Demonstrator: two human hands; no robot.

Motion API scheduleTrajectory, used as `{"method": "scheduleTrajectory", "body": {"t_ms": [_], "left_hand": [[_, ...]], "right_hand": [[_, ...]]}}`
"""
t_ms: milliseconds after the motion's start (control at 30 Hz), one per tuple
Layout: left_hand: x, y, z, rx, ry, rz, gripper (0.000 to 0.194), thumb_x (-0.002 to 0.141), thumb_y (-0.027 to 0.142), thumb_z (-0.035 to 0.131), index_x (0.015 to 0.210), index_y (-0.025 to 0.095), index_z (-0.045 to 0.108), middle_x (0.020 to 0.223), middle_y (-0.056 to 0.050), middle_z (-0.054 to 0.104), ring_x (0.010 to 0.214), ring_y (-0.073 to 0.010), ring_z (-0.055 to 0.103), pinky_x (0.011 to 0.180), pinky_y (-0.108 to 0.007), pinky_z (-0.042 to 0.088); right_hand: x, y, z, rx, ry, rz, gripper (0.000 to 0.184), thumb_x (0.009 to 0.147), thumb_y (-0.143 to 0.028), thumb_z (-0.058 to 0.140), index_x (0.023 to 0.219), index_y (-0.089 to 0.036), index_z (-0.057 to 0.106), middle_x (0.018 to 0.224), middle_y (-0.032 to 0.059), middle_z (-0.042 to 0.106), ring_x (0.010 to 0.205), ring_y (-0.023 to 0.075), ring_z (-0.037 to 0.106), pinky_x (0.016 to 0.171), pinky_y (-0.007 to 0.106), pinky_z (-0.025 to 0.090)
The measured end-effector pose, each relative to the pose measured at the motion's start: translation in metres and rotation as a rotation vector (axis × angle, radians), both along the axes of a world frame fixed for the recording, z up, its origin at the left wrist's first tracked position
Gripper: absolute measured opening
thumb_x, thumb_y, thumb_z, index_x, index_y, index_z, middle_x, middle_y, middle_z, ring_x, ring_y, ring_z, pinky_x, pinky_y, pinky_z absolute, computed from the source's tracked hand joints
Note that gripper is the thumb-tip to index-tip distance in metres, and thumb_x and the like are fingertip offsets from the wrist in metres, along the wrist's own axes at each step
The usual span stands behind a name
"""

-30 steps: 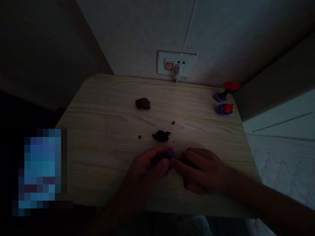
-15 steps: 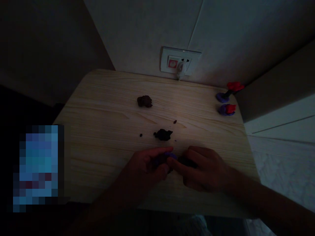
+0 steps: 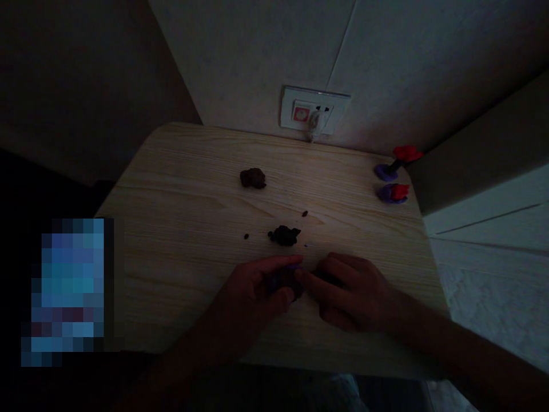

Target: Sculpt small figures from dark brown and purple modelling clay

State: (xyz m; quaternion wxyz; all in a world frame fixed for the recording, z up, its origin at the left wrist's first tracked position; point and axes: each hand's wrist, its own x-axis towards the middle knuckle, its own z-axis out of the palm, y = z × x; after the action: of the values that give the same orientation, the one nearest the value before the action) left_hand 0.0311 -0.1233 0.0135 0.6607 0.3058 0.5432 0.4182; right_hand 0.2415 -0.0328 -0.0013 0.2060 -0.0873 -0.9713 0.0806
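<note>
The room is dim. My left hand (image 3: 253, 292) and my right hand (image 3: 351, 289) meet near the front middle of a light wooden table (image 3: 180, 217). Both are curled, fingertips pinching a small purple lump of clay (image 3: 288, 277) between them, mostly hidden by the fingers. Just beyond the hands lies a dark clay lump (image 3: 283, 234) with small crumbs (image 3: 246, 236) around it. Farther back sits a brown clay lump (image 3: 253, 178).
At the table's far right corner stand two small purple-and-red clay figures (image 3: 392, 192), one behind the other (image 3: 397, 162). A wall socket (image 3: 314, 110) with a plug is above the back edge. A blurred blue patch (image 3: 68, 292) is at the left. White flooring lies to the right.
The hands have stayed together on the purple clay, shifting only slightly; less purple shows between the fingers now. The view has drifted a little.
</note>
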Motion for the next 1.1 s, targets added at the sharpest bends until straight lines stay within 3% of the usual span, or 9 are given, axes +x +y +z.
{"method": "scheduleTrajectory", "body": {"t_ms": [233,400,500,600,667,767,867,1000,1100], "left_hand": [[0.004,0.003,0.006,0.048,0.067,0.085,0.045,0.075,0.025,0.077,0.120,0.023,0.074,0.111,-0.008,0.076,0.103,-0.0250,0.069,0.090,-0.035,0.054],[-0.003,0.003,0.015,0.150,0.139,0.156,0.033,0.086,0.035,0.070,0.116,0.023,0.074,0.080,-0.003,0.073,0.075,-0.0173,0.066,0.071,-0.028,0.054],[-0.006,0.010,0.029,0.223,0.121,0.197,0.028,0.085,0.031,0.072,0.111,0.021,0.074,0.085,-0.004,0.075,0.077,-0.0164,0.067,0.069,-0.026,0.054],[-0.009,0.025,0.043,0.317,0.059,0.223,0.027,0.083,0.027,0.073,0.108,0.019,0.074,0.089,-0.004,0.075,0.071,-0.0140,0.067,0.067,-0.025,0.054],[-0.010,0.039,0.048,0.381,0.048,0.254,0.027,0.082,0.026,0.072,0.108,0.017,0.073,0.094,-0.006,0.076,0.071,-0.0137,0.068,0.068,-0.026,0.055],[-0.012,0.064,0.046,0.469,0.044,0.334,0.032,0.081,0.028,0.074,0.110,0.015,0.072,0.100,-0.008,0.076,0.086,-0.0178,0.072,0.079,-0.030,0.057],[-0.012,0.087,0.037,0.491,0.047,0.419,0.031,0.076,0.024,0.078,0.104,0.012,0.073,0.104,-0.011,0.076,0.093,-0.0193,0.072,0.090,-0.034,0.056],[-0.010,0.103,0.026,0.502,0.039,0.426,0.027,0.074,0.022,0.080,0.098,0.013,0.076,0.100,-0.011,0.078,0.093,-0.0204,0.074,0.093,-0.036,0.056],[-0.007,0.100,0.025,0.482,0.069,0.381,0.026,0.072,0.023,0.082,0.097,0.015,0.078,0.100,-0.010,0.079,0.092,-0.0214,0.075,0.092,-0.036,0.057]], "right_hand": [[0.004,-0.004,0.001,-0.090,0.115,-0.122,0.048,0.089,-0.012,0.051,0.137,-0.011,0.052,0.082,0.0063,0.063,0.065,0.0172,0.059,0.053,0.027,0.049],[0.006,0.002,0.014,-0.314,0.218,-0.281,0.050,0.096,-0.011,0.046,0.145,-0.023,0.051,0.116,0.0129,0.066,0.098,0.0212,0.068,0.074,0.032,0.059],[0.005,0.018,0.020,-0.388,0.270,-0.377,0.047,0.099,-0.017,0.048,0.145,-0.025,0.052,0.119,0.0127,0.069,0.097,0.0224,0.070,0.077,0.036,0.060],[-0.004,0.046,0.022,-0.412,0.253,-0.553,0.060,0.096,-0.027,0.058,0.152,-0.020,0.038,0.112,0.0131,0.073,0.084,0.0226,0.072,0.069,0.036,0.059],[-0.016,0.065,0.019,-0.391,0.189,-0.572,0.051,0.093,-0.032,0.063,0.140,-0.017,0.050,0.107,0.0138,0.074,0.084,0.0245,0.072,0.069,0.037,0.058],[-0.034,0.085,0.011,-0.293,0.164,-0.531,0.031,0.090,-0.033,0.064,0.116,-0.016,0.065,0.100,0.0135,0.075,0.086,0.0272,0.071,0.071,0.040,0.057],[-0.043,0.093,0.003,-0.231,0.119,-0.470,0.023,0.089,-0.031,0.064,0.107,-0.017,0.071,0.097,0.0110,0.075,0.090,0.0284,0.070,0.080,0.045,0.057],[-0.040,0.084,0.006,-0.281,0.258,-0.506,0.039,0.090,-0.039,0.067,0.124,-0.019,0.067,0.117,0.0139,0.072,0.107,0.0323,0.067,0.092,0.054,0.054],[-0.039,0.069,0.018,-0.495,0.448,-0.496,0.044,0.097,-0.042,0.059,0.135,-0.021,0.060,0.115,0.0126,0.072,0.097,0.0252,0.070,0.084,0.044,0.058]]}}
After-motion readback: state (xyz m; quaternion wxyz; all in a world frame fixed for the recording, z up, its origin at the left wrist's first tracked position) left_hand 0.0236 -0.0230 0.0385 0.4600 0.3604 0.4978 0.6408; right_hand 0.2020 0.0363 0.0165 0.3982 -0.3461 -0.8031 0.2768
